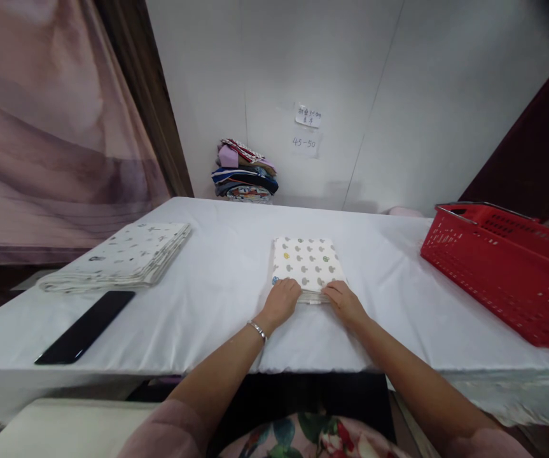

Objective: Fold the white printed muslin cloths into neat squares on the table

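A small folded cloth (307, 262), cream with grey and coloured prints, lies in the middle of the white-covered table (217, 280). My left hand (281, 300) rests at its near left corner with the fingers curled over the edge. At the near right corner my right hand (344, 299) grips the folded edge in the same way. A thin bracelet (257, 329) sits on my left wrist.
A larger folded patterned cloth (126, 254) lies at the table's left, with a black phone (86, 326) in front of it. A red plastic basket (507, 267) stands at the right. A stack of folded clothes (244, 172) sits by the back wall under paper notes (307, 130).
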### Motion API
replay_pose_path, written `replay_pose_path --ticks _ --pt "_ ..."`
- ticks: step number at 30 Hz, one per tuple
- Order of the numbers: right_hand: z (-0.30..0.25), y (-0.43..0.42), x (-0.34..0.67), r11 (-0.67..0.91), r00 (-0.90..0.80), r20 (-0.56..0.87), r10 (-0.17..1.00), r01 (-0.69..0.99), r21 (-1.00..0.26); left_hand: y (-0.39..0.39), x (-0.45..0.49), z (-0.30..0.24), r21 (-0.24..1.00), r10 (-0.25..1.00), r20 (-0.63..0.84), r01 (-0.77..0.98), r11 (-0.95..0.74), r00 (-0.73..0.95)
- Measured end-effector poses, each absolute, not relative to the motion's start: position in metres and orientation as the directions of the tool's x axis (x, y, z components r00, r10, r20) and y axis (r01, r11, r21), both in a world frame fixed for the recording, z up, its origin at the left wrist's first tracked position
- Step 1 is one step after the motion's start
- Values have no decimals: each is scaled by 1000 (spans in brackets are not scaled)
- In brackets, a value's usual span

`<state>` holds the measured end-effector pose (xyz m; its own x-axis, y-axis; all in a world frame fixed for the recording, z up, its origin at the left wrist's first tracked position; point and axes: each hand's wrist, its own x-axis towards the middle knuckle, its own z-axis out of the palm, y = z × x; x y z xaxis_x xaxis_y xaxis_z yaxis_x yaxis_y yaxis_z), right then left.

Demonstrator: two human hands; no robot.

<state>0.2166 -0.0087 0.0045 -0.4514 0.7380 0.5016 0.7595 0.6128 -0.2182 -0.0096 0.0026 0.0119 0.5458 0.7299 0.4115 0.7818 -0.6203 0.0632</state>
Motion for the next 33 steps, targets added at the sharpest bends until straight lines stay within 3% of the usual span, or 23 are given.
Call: replay_pose_path --ticks 8,13,16,20,22,27,33 --pt "3 -13 216 626 -463 500 731 748 -221 -2 -16 16 104 715 419 753 -650 559" --pt "8 -19 214 612 -433 490 757 732 -299 -6 -21 11 63 718 450 783 -619 531" --pt "19 -16 209 561 -382 453 806 738 -376 -8 -21 10 84 717 473 784 -615 512" --pt "32 -1 201 496 -253 516 818 764 -412 -10 -21 14 130 732 456 775 -618 507" --pt "31 5 197 466 -267 476 838 804 -369 -11 -22 17 165 737 456 766 -621 499" --pt "10 5 194 420 -382 213 899 890 -178 -12 -26 17 301 760 467 726 -618 453" --pt "7 1 194 392 -351 202 914 892 -226 0 -32 16 576 871 468 698 -426 146"
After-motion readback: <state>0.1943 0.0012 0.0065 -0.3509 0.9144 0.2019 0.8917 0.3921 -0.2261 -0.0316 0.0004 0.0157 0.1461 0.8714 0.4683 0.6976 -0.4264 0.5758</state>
